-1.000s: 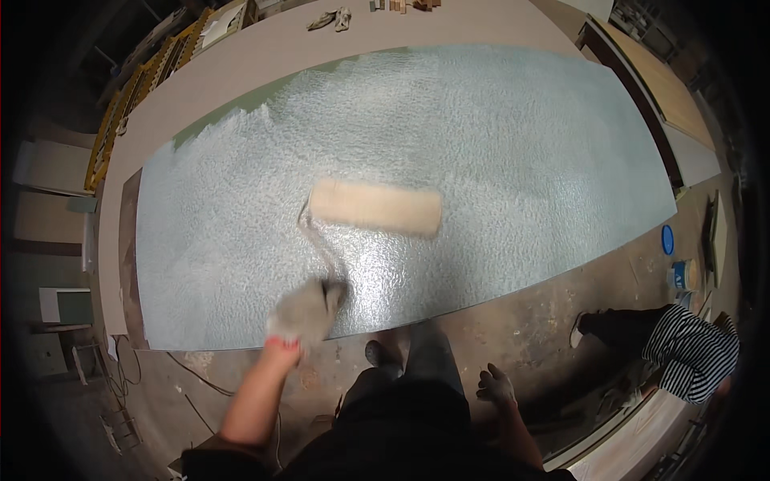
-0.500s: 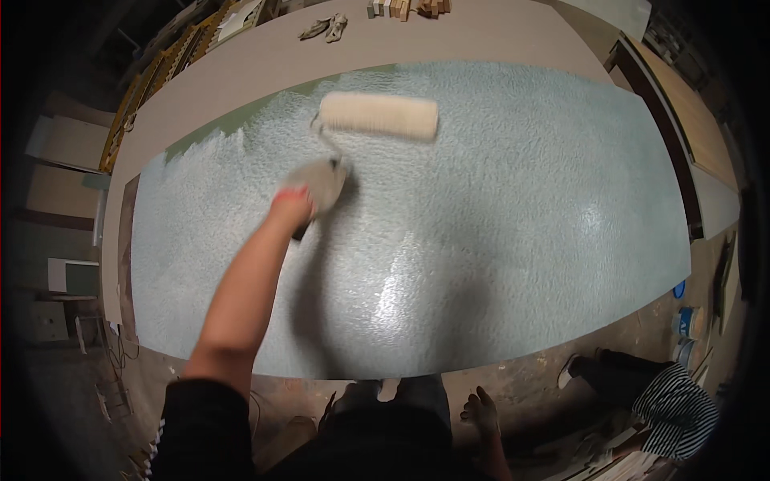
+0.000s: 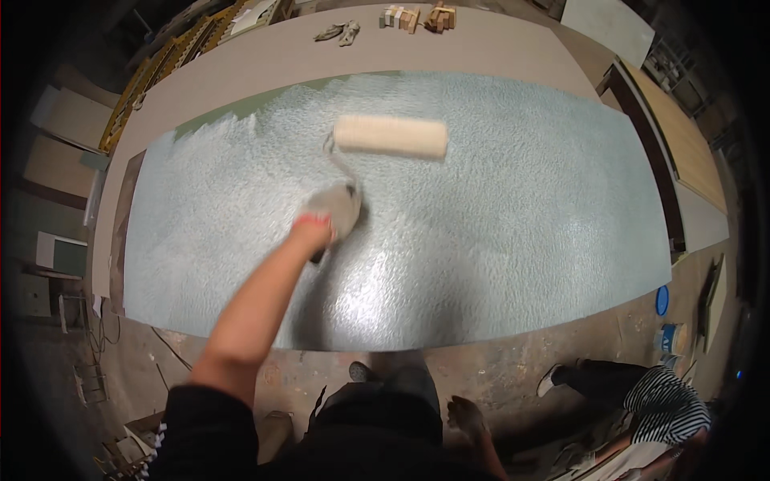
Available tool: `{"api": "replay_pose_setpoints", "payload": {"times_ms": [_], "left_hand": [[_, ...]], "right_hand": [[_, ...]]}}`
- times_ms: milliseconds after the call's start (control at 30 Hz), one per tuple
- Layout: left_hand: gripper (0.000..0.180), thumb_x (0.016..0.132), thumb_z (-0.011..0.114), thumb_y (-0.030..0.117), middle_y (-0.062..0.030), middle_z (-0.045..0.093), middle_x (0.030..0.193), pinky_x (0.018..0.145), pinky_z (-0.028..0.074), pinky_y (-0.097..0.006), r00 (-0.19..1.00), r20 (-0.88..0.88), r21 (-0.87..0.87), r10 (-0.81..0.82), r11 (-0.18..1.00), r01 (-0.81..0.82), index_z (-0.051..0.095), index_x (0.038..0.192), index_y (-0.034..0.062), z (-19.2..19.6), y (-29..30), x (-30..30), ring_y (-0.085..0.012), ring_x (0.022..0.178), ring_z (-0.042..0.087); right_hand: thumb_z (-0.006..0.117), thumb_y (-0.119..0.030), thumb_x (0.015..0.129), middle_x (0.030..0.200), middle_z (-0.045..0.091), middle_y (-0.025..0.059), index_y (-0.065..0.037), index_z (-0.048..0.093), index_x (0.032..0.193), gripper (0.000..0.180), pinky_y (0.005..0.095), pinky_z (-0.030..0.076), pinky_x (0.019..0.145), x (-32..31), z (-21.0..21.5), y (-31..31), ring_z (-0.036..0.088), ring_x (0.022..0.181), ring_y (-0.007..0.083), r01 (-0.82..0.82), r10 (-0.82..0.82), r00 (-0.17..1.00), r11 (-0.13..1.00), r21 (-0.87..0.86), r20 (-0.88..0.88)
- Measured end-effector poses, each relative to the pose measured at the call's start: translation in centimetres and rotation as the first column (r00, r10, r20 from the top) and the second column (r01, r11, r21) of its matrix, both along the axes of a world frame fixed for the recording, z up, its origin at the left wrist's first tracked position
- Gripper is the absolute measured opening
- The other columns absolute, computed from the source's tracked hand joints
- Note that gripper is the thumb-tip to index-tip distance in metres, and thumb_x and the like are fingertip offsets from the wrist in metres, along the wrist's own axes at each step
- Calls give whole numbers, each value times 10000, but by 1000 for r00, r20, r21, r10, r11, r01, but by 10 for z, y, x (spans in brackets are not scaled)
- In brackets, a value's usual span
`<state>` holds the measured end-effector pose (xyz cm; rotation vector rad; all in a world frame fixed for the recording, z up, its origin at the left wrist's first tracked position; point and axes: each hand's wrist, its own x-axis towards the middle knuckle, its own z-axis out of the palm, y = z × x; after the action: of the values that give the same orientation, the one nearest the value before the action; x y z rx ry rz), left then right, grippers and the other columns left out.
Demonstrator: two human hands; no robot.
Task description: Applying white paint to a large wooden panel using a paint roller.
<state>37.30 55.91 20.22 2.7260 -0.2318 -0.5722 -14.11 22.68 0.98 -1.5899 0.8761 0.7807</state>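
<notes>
My left hand (image 3: 335, 210), in a pale work glove with a red cuff, is closed round the handle of a paint roller (image 3: 391, 137). The wide cream sleeve rests crosswise on a large board (image 3: 521, 208) coated in wet, glossy, pale blue-green. Along the board's far left edge runs a strip of darker green (image 3: 241, 112) without the pale coat. My right hand (image 3: 468, 418) hangs low beside my body, off the board. It appears to hold nothing, its fingers loosely apart, though it is dark there.
Behind the coated board lies a plain beige panel (image 3: 265, 60) with crumpled gloves (image 3: 338, 32) and small wood blocks (image 3: 401, 18) on it. Wooden panels (image 3: 674, 128) stand at right. A blue-and-white bucket (image 3: 670, 339) and a person in a striped top (image 3: 664, 405) are at lower right.
My left hand has drawn the roller toward me and slightly right in the picture. The view has also shifted, and my right hand has swung a little.
</notes>
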Motion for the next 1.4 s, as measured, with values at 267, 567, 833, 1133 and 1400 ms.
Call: {"api": "replay_pose_setpoints", "payload": {"times_ms": [267,567,833,1133,1400], "left_hand": [[458,935,590,393,-292,710,997,854,546,-487,928,-167,-97,332,932,-351,647,1141,-12,40,102,-279,-419,954,706],[305,912,689,294,-19,648,898,774,509,-312,811,-570,-795,129,162,-585,638,1011,11,39,78,-333,-114,880,616],[386,981,633,301,-41,643,1109,952,481,-297,912,-406,-878,-53,301,-373,612,1242,18,26,51,-281,-129,1051,587],[586,1004,579,471,-153,659,1208,964,489,-374,962,-257,-794,94,546,-265,556,1395,35,-16,70,-258,-254,1104,642],[331,999,619,231,-93,708,1108,935,513,-326,821,-567,-805,65,169,-569,693,1238,14,-8,294,-353,-212,1047,661]], "right_hand": [[657,-412,965,925,746,107,13,745,1071,447,329,556,748,146,215,161,702,797,173,-682,703,670,710,-177,240],[637,-127,982,1167,663,46,-15,473,1478,535,282,531,832,101,232,254,644,943,131,-407,97,739,852,328,667],[644,-1,877,1144,638,121,-132,341,1574,772,295,559,614,183,292,227,655,721,168,-497,541,661,835,-236,520],[605,-93,968,981,696,187,-61,415,1560,623,320,554,697,294,262,217,663,727,181,-584,909,148,398,-708,389],[576,-213,973,937,740,165,-121,452,1549,596,350,561,672,494,254,386,674,631,203,-613,971,17,198,-765,238]]}}
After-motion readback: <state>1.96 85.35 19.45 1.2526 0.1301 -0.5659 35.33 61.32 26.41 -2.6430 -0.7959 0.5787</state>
